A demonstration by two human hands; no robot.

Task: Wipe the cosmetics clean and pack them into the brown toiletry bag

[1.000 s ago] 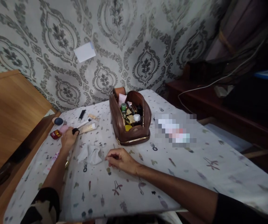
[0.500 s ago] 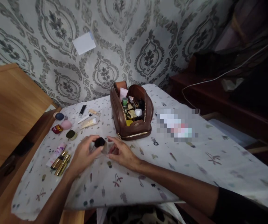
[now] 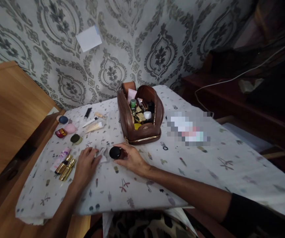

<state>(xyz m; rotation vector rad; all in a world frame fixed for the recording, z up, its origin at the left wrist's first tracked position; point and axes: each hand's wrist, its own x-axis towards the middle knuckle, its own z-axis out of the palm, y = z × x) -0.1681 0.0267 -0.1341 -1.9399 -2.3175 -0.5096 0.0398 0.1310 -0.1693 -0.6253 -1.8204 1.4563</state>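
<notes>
The right hand pinched a black-topped jar between thumb and fingers, gripping it by the sides, presumably to leave the lid clear. The left hand had its fingers loosely bent at the edge of a crumpled tissue, which lay between the two hands on the bench.

Just beyond the right hand stood a bag, its mouth unzipped and wide, probably to keep its contents within reach; these were packed close, so they likely propped one another up. Beside the left hand lay two gold tubes, and beyond it a green jar and a pink sponge, apparently spread out so each could be picked up singly.

The black-topped jar's body was mostly hidden by its lid and the fingers, and whether it touched the cloth could not be told. Nor was it clear whether the left fingertips pinched the tissue or merely rested against it. The bag's lower contents were out of sight, and a pixelated patch beyond the right hand masked whatever lay there.
</notes>
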